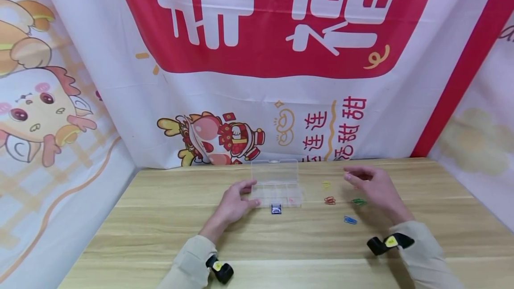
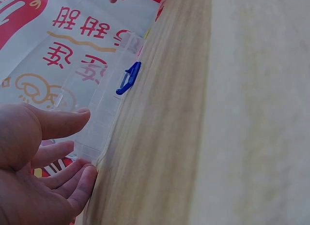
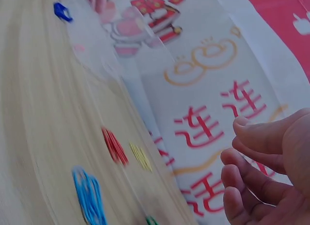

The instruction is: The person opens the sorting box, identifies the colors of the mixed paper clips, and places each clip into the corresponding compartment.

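Observation:
A clear plastic compartment box (image 1: 277, 191) stands on the table with its lid (image 1: 275, 171) raised at the back and a blue latch (image 1: 276, 209) at the front. My left hand (image 1: 236, 202) is at its left end, thumb and fingers extended around the corner and lightly touching it. A small pink item (image 1: 291, 200) shows in a right-hand compartment. My right hand (image 1: 371, 186) hovers over the table right of the box, fingers loosely bent, with nothing visible between them. Nearby lie yellow paper clips (image 1: 326, 185), red clips (image 1: 329, 200), green clips (image 1: 358, 201) and blue clips (image 1: 350, 220).
The wooden table (image 1: 305, 244) meets a printed cloth wall (image 1: 225, 92) just behind the box. Another printed cloth (image 1: 36, 115) hangs along the left side. Both wrists wear black cameras, the right one (image 1: 390, 242) above a light sleeve.

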